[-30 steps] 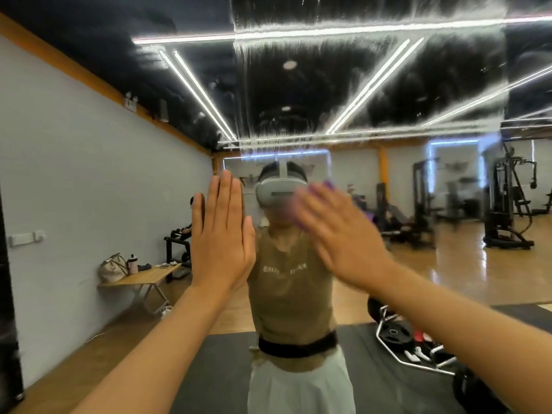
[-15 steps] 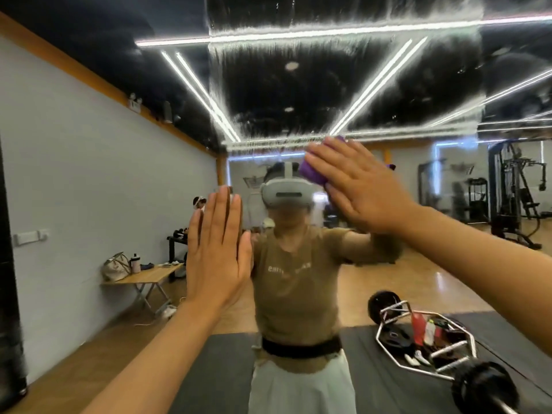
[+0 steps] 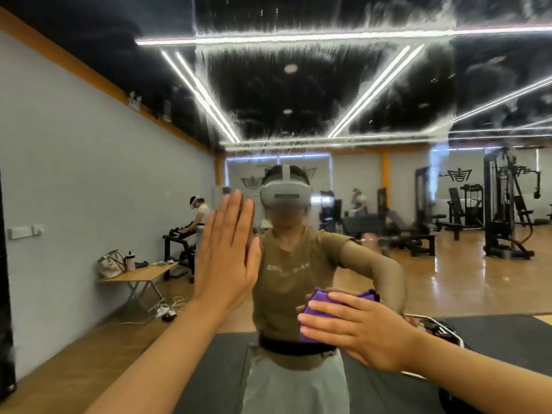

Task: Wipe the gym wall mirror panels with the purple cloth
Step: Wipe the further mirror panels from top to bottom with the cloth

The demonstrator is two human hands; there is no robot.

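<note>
Flatly, right hand (image 3: 355, 330) presses folded purple cloth (image 3: 321, 303) against streaked mirror (image 3: 328, 85).

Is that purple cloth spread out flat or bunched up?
Bunched up. The purple cloth shows as a thick wad under the right hand, which presses it to the mirror; no loose edge hangs free.

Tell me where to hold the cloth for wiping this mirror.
Hold the folded cloth flat from behind, palm over its middle, as the right hand presses it now. It lies as a thick pad against the mirror, so spread fingers probably cover it better than an edge pinch.
</note>
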